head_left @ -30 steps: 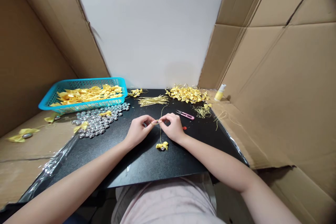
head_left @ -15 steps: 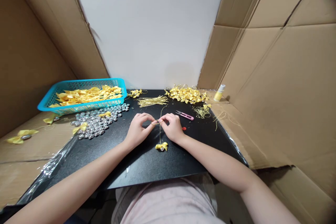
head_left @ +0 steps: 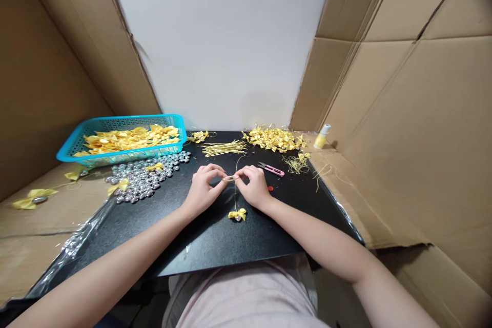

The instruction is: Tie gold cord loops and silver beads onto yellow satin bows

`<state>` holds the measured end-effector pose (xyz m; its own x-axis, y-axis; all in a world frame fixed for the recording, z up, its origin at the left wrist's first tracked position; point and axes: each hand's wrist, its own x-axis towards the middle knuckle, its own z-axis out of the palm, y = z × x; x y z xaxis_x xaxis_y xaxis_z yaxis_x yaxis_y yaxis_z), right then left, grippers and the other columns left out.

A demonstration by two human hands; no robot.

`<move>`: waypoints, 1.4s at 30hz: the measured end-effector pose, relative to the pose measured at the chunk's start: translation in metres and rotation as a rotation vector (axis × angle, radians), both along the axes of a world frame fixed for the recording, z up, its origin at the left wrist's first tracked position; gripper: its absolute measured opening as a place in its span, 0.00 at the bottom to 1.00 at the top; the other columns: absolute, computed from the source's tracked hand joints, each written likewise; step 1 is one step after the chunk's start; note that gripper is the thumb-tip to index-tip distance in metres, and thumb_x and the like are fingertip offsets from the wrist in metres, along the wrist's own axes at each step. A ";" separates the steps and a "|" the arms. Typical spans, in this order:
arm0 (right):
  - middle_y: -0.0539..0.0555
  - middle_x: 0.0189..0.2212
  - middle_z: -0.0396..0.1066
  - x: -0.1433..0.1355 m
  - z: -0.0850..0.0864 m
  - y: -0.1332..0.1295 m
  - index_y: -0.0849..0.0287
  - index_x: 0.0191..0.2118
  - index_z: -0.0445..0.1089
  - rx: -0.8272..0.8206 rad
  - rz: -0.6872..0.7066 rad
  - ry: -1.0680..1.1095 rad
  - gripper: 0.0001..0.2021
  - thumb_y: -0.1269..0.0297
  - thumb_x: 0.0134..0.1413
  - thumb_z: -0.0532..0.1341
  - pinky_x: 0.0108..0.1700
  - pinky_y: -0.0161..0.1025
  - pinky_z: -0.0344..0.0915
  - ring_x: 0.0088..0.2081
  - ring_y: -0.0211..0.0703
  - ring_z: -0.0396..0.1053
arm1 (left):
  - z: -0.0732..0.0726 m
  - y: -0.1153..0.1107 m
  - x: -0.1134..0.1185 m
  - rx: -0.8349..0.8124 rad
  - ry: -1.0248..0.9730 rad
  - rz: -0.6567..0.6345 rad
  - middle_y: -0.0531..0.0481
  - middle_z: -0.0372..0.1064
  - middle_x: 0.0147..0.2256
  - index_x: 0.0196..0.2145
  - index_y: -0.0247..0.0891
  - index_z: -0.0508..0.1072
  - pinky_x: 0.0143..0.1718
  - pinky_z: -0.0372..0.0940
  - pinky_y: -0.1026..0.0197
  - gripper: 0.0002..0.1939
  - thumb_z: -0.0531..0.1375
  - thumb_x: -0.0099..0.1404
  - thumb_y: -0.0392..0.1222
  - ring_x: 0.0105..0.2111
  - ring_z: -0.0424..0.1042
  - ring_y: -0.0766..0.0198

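Over the middle of the black table [head_left: 207, 246], my left hand [head_left: 205, 187] and my right hand [head_left: 251, 186] meet almost fingertip to fingertip. Both pinch a thin gold cord [head_left: 235, 197]; a small loop of it shows between the fingers. One end of the cord runs up past my right fingers, and the other leads down toward me. At that lower end lies a yellow ribbon bow [head_left: 237, 214] with a shiny silver bead at its centre. Whether the cord is knotted between my fingertips is too small to tell.
At left stand a blue basket [head_left: 63, 154] of yellow bows and many silver beads [head_left: 142, 177]. Behind my hands lie cut gold cords [head_left: 224, 148] and a heap of finished bows [head_left: 274, 137]. Pink thread snips [head_left: 272, 169], cord scraps [head_left: 295, 164] and a small bottle [head_left: 322, 136] are at right.
My hands stay nearly in place, still pinching the cord. The loop between the fingertips looks slightly more open. The bow on the table has not moved.
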<state>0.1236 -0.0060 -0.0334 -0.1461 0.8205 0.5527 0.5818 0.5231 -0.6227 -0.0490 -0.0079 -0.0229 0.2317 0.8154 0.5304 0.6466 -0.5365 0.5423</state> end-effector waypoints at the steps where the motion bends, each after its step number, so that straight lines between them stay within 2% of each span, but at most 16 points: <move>1: 0.49 0.26 0.72 0.000 0.000 0.000 0.58 0.28 0.71 -0.002 0.002 -0.001 0.06 0.68 0.56 0.60 0.42 0.41 0.55 0.33 0.40 0.67 | 0.000 0.000 0.000 -0.004 -0.005 -0.004 0.48 0.72 0.36 0.28 0.41 0.73 0.44 0.60 0.53 0.12 0.58 0.63 0.50 0.40 0.68 0.56; 11: 0.50 0.28 0.73 0.001 0.002 0.000 0.57 0.29 0.72 -0.052 0.004 -0.049 0.06 0.68 0.56 0.60 0.43 0.42 0.55 0.34 0.41 0.67 | 0.002 -0.001 0.001 -0.019 -0.014 -0.013 0.48 0.74 0.35 0.27 0.41 0.73 0.44 0.60 0.53 0.12 0.58 0.62 0.49 0.40 0.68 0.56; 15: 0.50 0.27 0.73 0.002 -0.001 0.004 0.57 0.28 0.71 -0.051 0.004 -0.061 0.06 0.69 0.55 0.60 0.43 0.41 0.56 0.34 0.41 0.67 | 0.005 0.001 -0.003 -0.080 0.097 -0.035 0.48 0.75 0.37 0.29 0.41 0.74 0.45 0.59 0.53 0.12 0.58 0.62 0.51 0.40 0.68 0.55; 18: 0.50 0.26 0.73 0.003 -0.002 0.006 0.58 0.27 0.71 -0.069 -0.015 -0.040 0.06 0.69 0.54 0.60 0.41 0.40 0.57 0.34 0.42 0.67 | 0.014 0.001 -0.009 -0.230 0.263 -0.126 0.48 0.75 0.36 0.31 0.41 0.76 0.41 0.60 0.56 0.14 0.62 0.57 0.55 0.38 0.69 0.55; 22: 0.51 0.26 0.72 0.004 -0.002 0.008 0.58 0.27 0.71 -0.085 -0.023 -0.003 0.06 0.69 0.54 0.60 0.38 0.39 0.58 0.32 0.41 0.67 | 0.025 -0.005 -0.012 -0.586 0.390 -0.348 0.51 0.73 0.28 0.30 0.39 0.76 0.27 0.57 0.63 0.20 0.64 0.52 0.60 0.27 0.67 0.62; 24: 0.51 0.26 0.72 0.003 -0.003 0.009 0.58 0.27 0.71 -0.088 -0.024 0.004 0.06 0.69 0.53 0.61 0.38 0.39 0.59 0.32 0.41 0.67 | 0.027 -0.010 -0.009 -0.645 0.399 -0.380 0.52 0.73 0.26 0.28 0.39 0.76 0.23 0.54 0.64 0.19 0.64 0.52 0.59 0.24 0.65 0.64; 28: 0.50 0.26 0.72 0.002 -0.004 0.009 0.58 0.26 0.71 -0.097 -0.028 -0.001 0.06 0.69 0.53 0.61 0.38 0.39 0.59 0.32 0.41 0.67 | 0.023 -0.018 0.002 -0.640 0.333 -0.372 0.53 0.73 0.23 0.25 0.39 0.76 0.23 0.53 0.65 0.14 0.63 0.54 0.53 0.22 0.66 0.65; 34: 0.50 0.26 0.72 0.002 -0.005 0.010 0.58 0.26 0.70 -0.094 -0.028 0.007 0.06 0.69 0.52 0.61 0.38 0.39 0.60 0.32 0.41 0.67 | 0.019 -0.020 0.007 -0.620 0.263 -0.345 0.51 0.75 0.25 0.29 0.39 0.77 0.24 0.57 0.65 0.11 0.61 0.55 0.49 0.23 0.69 0.63; 39: 0.50 0.26 0.72 0.002 -0.004 0.009 0.57 0.26 0.70 -0.095 -0.038 -0.001 0.06 0.69 0.53 0.60 0.38 0.39 0.60 0.32 0.41 0.67 | 0.025 -0.020 0.004 -0.584 0.292 -0.237 0.52 0.73 0.21 0.22 0.40 0.74 0.21 0.54 0.65 0.14 0.62 0.53 0.53 0.20 0.67 0.64; 42: 0.50 0.26 0.72 0.002 -0.003 0.009 0.58 0.26 0.70 -0.105 -0.039 -0.006 0.06 0.69 0.52 0.61 0.39 0.39 0.60 0.32 0.41 0.67 | 0.025 -0.023 0.006 -0.624 0.338 -0.230 0.51 0.73 0.21 0.21 0.40 0.74 0.20 0.52 0.65 0.16 0.64 0.50 0.56 0.20 0.68 0.63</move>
<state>0.1258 0.0026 -0.0360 -0.1157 0.8792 0.4621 0.6045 0.4315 -0.6696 -0.0428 -0.0312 0.0021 0.5013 0.8529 -0.1459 0.7408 -0.3359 0.5817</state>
